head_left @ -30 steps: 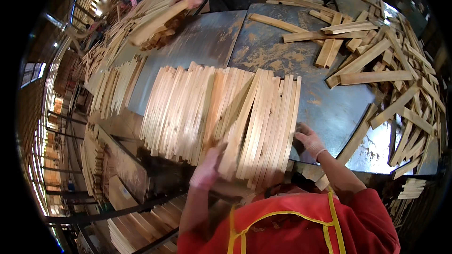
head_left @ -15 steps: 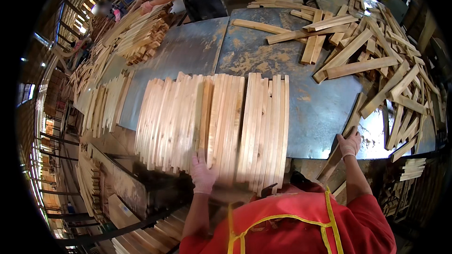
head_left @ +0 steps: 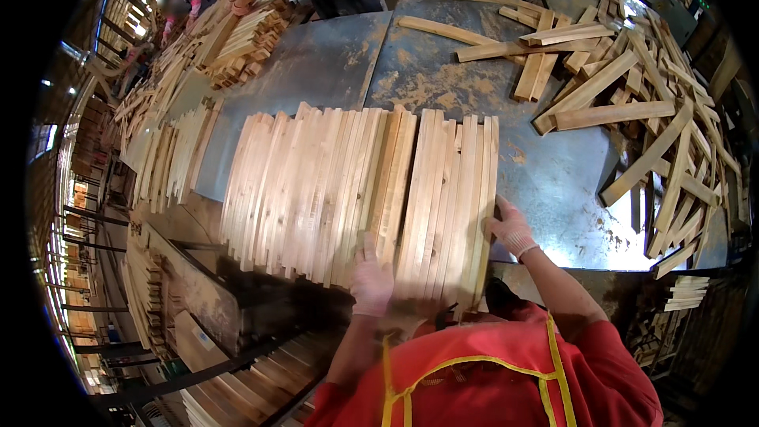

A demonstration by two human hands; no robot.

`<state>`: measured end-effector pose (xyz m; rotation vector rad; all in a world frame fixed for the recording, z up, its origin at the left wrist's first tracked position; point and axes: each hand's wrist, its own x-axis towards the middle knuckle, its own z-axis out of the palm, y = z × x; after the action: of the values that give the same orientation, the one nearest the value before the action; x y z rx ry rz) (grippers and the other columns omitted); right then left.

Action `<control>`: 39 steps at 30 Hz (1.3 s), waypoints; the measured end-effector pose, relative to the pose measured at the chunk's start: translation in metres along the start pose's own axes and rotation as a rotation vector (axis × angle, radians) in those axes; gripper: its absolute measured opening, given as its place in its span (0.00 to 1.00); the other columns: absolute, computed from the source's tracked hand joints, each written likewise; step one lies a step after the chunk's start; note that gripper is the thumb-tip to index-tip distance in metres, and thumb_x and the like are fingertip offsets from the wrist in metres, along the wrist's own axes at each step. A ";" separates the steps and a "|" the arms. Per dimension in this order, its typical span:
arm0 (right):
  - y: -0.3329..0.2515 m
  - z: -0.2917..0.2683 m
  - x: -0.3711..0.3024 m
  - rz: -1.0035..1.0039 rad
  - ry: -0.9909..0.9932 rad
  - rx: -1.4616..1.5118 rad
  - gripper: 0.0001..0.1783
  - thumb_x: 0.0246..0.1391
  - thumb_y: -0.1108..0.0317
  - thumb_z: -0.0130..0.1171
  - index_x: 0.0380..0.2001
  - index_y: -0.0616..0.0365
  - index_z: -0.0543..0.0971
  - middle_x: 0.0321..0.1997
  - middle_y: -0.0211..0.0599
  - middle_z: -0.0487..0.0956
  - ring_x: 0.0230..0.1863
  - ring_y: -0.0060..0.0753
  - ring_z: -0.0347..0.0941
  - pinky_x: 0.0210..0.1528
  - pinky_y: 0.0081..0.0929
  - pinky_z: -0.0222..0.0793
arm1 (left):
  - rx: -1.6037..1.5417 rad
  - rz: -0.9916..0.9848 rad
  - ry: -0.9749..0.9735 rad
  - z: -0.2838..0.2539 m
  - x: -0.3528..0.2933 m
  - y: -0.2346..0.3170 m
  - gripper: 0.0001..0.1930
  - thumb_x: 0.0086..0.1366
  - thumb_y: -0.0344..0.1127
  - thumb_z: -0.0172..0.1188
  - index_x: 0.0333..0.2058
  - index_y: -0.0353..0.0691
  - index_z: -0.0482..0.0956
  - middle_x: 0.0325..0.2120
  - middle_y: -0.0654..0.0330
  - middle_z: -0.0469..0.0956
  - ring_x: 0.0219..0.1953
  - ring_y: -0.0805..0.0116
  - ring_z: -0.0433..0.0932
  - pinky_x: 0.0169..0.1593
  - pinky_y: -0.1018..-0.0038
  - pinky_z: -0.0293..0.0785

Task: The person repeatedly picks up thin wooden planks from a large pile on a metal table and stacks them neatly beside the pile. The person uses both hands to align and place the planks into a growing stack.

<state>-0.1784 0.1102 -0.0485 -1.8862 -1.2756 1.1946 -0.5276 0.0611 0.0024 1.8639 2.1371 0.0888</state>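
Metal-topped table beneath a row of wooden strips, mostly left of the left hand, partly between it and the right hand. Left over near ends, right against the outermost strip; finger closure impossible to tell.

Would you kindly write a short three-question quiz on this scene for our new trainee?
1. True or false: the person's right hand is at the right edge of the row of wooden strips.
2. Where does the big criss-crossed pile lie?
A) beneath the row
B) on the table, to the right of the row
C) on top of the row
3. Fill in the blank: the trim on the person's red apron is ____.

Key:
1. True
2. B
3. yellow
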 end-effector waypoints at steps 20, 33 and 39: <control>-0.146 -0.083 0.163 -0.418 -0.435 0.265 0.39 0.67 0.50 0.60 0.71 0.67 0.69 0.58 0.42 0.82 0.59 0.31 0.77 0.65 0.30 0.68 | 0.026 0.026 -0.117 0.009 0.044 0.165 0.27 0.66 0.51 0.63 0.58 0.40 0.79 0.44 0.51 0.82 0.37 0.46 0.84 0.42 0.55 0.82; 0.029 -0.110 0.063 0.023 -0.076 0.599 0.36 0.67 0.52 0.62 0.71 0.59 0.71 0.47 0.32 0.84 0.46 0.31 0.81 0.52 0.31 0.76 | 0.174 0.451 0.523 -0.261 0.087 0.153 0.20 0.63 0.41 0.67 0.54 0.51 0.84 0.46 0.56 0.79 0.47 0.55 0.82 0.52 0.57 0.79; 0.040 -0.066 -0.003 0.213 -0.013 0.652 0.33 0.65 0.61 0.64 0.69 0.62 0.70 0.40 0.40 0.85 0.37 0.28 0.79 0.41 0.26 0.75 | 0.081 0.143 0.284 -0.157 0.125 -0.073 0.17 0.69 0.38 0.65 0.55 0.49 0.83 0.56 0.55 0.79 0.52 0.50 0.82 0.56 0.58 0.79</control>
<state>-0.1032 0.0941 -0.0516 -1.5389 -0.5813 1.5052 -0.6528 0.1959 0.1112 2.1631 2.2107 0.3204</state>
